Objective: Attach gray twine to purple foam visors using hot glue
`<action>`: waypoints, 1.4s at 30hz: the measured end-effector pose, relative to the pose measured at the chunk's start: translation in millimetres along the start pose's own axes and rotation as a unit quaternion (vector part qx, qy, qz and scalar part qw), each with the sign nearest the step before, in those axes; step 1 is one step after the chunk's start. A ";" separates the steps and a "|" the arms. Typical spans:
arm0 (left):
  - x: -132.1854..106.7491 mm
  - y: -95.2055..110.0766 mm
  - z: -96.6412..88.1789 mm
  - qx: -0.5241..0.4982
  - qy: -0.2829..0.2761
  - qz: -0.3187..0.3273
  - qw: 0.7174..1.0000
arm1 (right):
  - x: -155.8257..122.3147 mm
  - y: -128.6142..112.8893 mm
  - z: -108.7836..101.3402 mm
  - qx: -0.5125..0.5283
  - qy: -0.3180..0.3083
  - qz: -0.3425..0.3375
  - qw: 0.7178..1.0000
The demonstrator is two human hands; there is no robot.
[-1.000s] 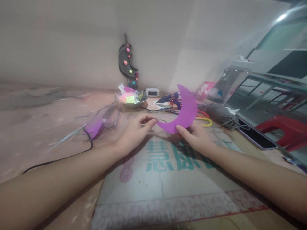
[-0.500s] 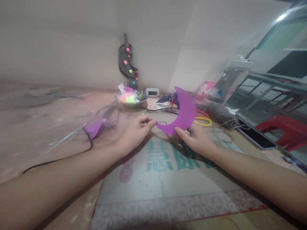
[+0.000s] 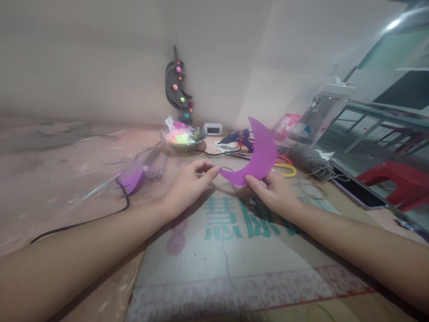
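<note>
My right hand [image 3: 273, 192] pinches the lower edge of a purple foam crescent [image 3: 258, 154] and holds it upright above a flattened cardboard sheet [image 3: 234, 250]. My left hand [image 3: 187, 188] is closed in a pinch beside the crescent's lower tip, with a thin grey thread [image 3: 227, 169] looping between its fingertips and the crescent. Both forearms reach in from the bottom corners.
A metal bowl [image 3: 183, 139] of bright pom-poms, a small white clock [image 3: 213, 129], a blue glue gun [image 3: 238, 137], yellow-handled scissors [image 3: 284, 167], a grey yarn ball [image 3: 306, 160], a phone [image 3: 358, 190]. A second purple piece [image 3: 132, 178] and black cable [image 3: 100, 214] lie left. A dark crescent [image 3: 177, 89] hangs on the wall.
The purple crescent tilted slightly left and came back to the right. My left hand stays pinched at its lower tip.
</note>
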State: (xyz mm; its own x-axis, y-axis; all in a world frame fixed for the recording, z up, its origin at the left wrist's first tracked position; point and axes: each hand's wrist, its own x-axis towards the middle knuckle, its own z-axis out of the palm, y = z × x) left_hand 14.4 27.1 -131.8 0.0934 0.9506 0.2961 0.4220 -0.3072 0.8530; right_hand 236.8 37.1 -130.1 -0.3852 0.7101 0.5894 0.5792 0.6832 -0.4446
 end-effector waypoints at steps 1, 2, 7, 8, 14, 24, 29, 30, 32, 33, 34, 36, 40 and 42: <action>-0.1 0.3 -0.1 0.001 -0.002 0.001 1.000 | -0.2 0.3 0.2 0.000 0.000 -0.005 1.000; -0.2 0.5 -0.1 0.002 -0.003 0.003 1.000 | -0.3 0.5 0.3 0.000 0.000 -0.009 1.000; -0.7 0.7 -0.7 -0.007 -0.016 0.007 1.000 | 0.0 -0.7 -0.5 0.001 -0.015 -0.013 1.000; -0.7 1.0 -0.9 -0.011 -0.019 0.009 1.000 | 0.0 -1.2 -0.8 0.000 -0.015 -0.012 1.000; -0.2 -0.8 -0.6 -0.014 -0.020 0.026 0.999 | -0.1 -2.3 -1.9 -0.014 -0.021 0.002 1.000; 0.1 -2.9 0.0 -0.017 -0.001 0.039 0.999 | 1.0 -0.6 -0.7 0.001 -0.012 0.035 0.999; -1.3 0.1 -1.0 0.001 -0.005 0.032 0.999 | 0.6 -0.7 -0.5 0.000 -0.006 0.025 1.000; -1.4 0.2 -1.1 0.001 -0.002 0.033 0.999 | 0.6 -0.9 -0.7 -0.001 -0.008 0.023 1.000; -1.6 0.2 -1.0 -0.005 0.005 0.037 0.999 | 0.7 -1.5 -1.2 -0.002 -0.011 0.022 1.000; -1.8 0.2 -1.0 -0.006 0.008 0.039 0.999 | 0.7 -1.7 -1.4 -0.002 -0.012 0.021 1.000; -1.9 0.3 -0.9 -0.006 0.008 0.040 0.999 | 0.7 -1.9 -1.6 -0.002 -0.014 0.020 1.000; -2.2 0.7 -0.8 0.001 0.006 0.036 0.999 | 0.6 -2.0 -1.8 -0.002 -0.015 0.017 1.000; -2.3 1.7 -1.1 0.004 0.004 0.023 1.000 | 0.7 -1.5 -1.5 -0.004 -0.015 0.017 1.000; -1.9 1.3 -1.0 0.004 0.005 0.023 1.000 | 0.6 -1.4 -1.2 -0.004 -0.017 0.019 1.000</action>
State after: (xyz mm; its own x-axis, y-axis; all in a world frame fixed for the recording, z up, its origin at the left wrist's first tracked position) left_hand 13.9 24.9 -130.8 0.1050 0.9347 0.3396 0.4253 -0.3509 0.8343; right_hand 236.6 36.3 -128.3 -0.3873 0.7411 0.5485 0.5995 0.6544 -0.4608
